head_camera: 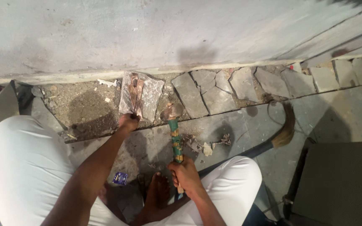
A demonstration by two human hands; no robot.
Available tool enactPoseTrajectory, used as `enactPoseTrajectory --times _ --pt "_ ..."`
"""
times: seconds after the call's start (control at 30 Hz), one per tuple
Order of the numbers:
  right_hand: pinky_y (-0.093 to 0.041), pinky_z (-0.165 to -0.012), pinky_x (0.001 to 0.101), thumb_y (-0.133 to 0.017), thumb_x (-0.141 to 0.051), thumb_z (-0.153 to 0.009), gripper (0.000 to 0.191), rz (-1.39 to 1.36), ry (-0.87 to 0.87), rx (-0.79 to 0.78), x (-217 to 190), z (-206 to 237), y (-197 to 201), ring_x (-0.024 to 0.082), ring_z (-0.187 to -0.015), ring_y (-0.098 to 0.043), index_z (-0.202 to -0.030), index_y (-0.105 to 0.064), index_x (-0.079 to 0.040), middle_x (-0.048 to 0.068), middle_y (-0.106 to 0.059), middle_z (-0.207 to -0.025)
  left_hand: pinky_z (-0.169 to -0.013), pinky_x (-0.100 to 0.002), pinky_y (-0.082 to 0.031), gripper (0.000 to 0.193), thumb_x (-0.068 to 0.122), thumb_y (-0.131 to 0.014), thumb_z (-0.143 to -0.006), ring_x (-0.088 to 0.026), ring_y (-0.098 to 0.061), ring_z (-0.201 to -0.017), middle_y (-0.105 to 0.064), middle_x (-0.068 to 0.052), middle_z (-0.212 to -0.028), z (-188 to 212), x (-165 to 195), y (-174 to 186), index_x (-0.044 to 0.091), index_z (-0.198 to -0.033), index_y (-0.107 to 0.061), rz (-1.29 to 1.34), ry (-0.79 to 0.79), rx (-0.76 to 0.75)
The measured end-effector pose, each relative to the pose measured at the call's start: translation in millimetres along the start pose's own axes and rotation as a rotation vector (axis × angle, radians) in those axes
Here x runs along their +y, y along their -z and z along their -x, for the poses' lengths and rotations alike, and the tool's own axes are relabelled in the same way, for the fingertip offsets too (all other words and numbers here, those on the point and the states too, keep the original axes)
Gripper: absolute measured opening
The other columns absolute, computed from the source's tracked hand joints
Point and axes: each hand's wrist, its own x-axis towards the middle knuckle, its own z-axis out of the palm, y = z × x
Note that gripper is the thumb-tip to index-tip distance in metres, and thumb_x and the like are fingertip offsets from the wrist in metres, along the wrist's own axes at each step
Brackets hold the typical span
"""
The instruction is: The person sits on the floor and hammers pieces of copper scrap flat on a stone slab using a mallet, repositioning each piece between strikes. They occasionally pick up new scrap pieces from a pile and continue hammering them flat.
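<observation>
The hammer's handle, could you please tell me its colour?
Green with yellowish bands, on the hammer; head view.

- A slab is held against the wall base by the left hand.
- A hammer, right of it, is gripped by the right hand.
- Stones are laid rightward.

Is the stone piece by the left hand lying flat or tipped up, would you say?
Flat: the stone piece lies in the dirt strip.
</observation>
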Motion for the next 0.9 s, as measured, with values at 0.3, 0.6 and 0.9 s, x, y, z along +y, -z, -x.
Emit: enactPoseTrajectory --times 0.3,0.6,0.9 --pt "-0.036 -0.036 0.0326 -0.066 -0.002 -0.083 0.013 -0.039 0.008 0.008 3.2 -5.1 -0.8 0.014 -0.04 -0.045 -0.081 -0.053 -0.002 0.004 -0.049 -0.057 -0.066 -0.034 -0.059 0.033 0.001 -0.058 -0.092 -0.026 -0.077 -0.081 -0.075 -0.014 -0.093 3.6 4.3 19.9 0.003 -0.124 -0.064 0.757 0.04 -0.275" --pt "-0.034 -0.036 0.0322 -0.064 -0.003 -0.082 0.013 -0.051 -0.007 0.026 1.7 -9.0 0.5 0.013 -0.039 -0.043 -0.08 -0.051 -0.004 0.004 -0.048 -0.056 -0.07 -0.032 -0.061 0.036 0.016 -0.062 -0.1 -0.02 -0.075 -0.084 -0.077 -0.013 -0.101 -6.9 -7.9 62.8 0.007 -0.134 -0.064 0.34 -0.034 -0.269" --pt "-0.034 -0.036 0.0324 -0.065 -0.004 -0.083 0.018 -0.03 0.001 0.009 1.9 -11.0 -1.5 0.014 -0.038 -0.044 -0.073 -0.05 -0.003 0.005 -0.048 -0.055 -0.085 -0.036 -0.055 0.036 0.024 -0.059 -0.104 -0.018 -0.068 -0.089 -0.072 -0.011 -0.11 -25.4 9.5 87.4 0.01 -0.137 -0.064 0.257 -0.165 -0.279"
